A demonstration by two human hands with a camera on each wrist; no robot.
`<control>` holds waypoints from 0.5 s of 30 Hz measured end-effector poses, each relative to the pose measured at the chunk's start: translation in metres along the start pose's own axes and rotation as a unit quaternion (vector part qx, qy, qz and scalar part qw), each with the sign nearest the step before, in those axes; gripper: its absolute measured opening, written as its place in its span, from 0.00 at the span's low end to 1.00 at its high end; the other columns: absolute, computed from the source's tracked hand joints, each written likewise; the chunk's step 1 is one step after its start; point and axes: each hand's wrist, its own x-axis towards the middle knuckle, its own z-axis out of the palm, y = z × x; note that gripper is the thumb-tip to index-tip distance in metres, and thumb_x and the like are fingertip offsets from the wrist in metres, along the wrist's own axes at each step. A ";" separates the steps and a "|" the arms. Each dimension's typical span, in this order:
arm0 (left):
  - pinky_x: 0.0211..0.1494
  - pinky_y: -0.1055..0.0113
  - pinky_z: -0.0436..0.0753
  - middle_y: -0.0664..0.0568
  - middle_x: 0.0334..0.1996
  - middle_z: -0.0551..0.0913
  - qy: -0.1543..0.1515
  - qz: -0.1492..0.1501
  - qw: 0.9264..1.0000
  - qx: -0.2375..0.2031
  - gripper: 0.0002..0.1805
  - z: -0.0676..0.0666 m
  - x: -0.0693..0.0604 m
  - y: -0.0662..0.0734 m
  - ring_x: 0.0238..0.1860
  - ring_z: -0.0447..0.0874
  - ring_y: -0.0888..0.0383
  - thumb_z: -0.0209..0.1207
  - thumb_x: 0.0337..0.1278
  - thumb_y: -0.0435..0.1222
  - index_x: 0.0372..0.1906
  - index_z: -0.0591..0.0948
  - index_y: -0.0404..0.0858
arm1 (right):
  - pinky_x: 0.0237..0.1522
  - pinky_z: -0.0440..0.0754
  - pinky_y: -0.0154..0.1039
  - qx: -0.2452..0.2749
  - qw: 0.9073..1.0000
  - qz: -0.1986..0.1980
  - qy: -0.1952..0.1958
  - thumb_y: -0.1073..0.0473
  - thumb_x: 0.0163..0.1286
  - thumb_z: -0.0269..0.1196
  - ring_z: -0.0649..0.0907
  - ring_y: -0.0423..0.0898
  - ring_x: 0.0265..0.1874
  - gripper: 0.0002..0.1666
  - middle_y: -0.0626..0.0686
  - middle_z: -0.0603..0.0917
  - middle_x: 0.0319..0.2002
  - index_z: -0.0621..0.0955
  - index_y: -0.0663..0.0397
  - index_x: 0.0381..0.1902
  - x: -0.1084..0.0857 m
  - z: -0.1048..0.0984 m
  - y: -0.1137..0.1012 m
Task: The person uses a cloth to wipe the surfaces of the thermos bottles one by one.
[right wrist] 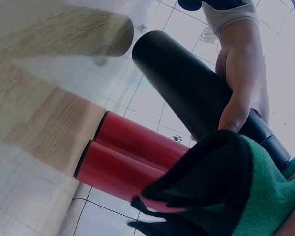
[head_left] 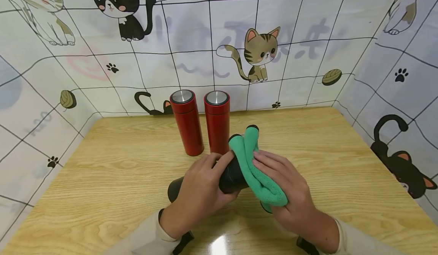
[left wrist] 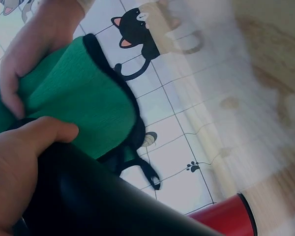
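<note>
A black thermos bottle [head_left: 234, 177] lies tilted above the table, and my left hand [head_left: 200, 192] grips it round its body. With my right hand [head_left: 295, 194] I hold a folded green cloth [head_left: 261, 182] over the bottle's right end, fingers on top. That end is mostly hidden under the cloth in the head view. Dark edging borders the cloth [left wrist: 88, 103] in the left wrist view. From the right wrist, the bottle's rounded base [right wrist: 155, 46] points up and left, away from the cloth.
Two red thermos bottles, a left one [head_left: 188, 127] and a right one [head_left: 218, 127], stand upright close together beyond my hands, with silver-topped lids. A cat-print sheet [head_left: 191, 30] hangs round the back and sides of the wooden table [head_left: 119, 171].
</note>
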 end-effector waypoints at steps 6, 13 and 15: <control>0.39 0.61 0.86 0.53 0.39 0.81 0.002 -0.006 1.000 -0.016 0.44 -0.001 0.000 -0.002 0.38 0.82 0.57 0.78 0.31 0.50 0.61 0.75 0.48 | 0.68 0.74 0.37 0.018 1.000 -0.012 0.009 0.64 0.77 0.50 0.78 0.51 0.64 0.19 0.62 0.84 0.57 0.82 0.75 0.49 0.001 0.000 0.000; 0.43 0.61 0.86 0.52 0.41 0.81 0.000 0.000 0.999 -0.036 0.44 -0.001 0.001 -0.001 0.40 0.82 0.56 0.79 0.32 0.49 0.62 0.75 0.46 | 0.70 0.73 0.38 0.023 1.000 -0.013 0.008 0.65 0.77 0.50 0.77 0.52 0.66 0.19 0.63 0.82 0.59 0.81 0.76 0.51 0.002 0.001 -0.001; 0.43 0.61 0.86 0.52 0.41 0.81 -0.007 -0.004 0.999 -0.043 0.44 -0.001 0.001 0.000 0.41 0.82 0.56 0.78 0.34 0.49 0.63 0.74 0.47 | 0.70 0.72 0.38 0.017 1.000 0.007 -0.002 0.63 0.78 0.50 0.76 0.51 0.67 0.20 0.62 0.81 0.60 0.80 0.76 0.53 -0.001 0.000 -0.001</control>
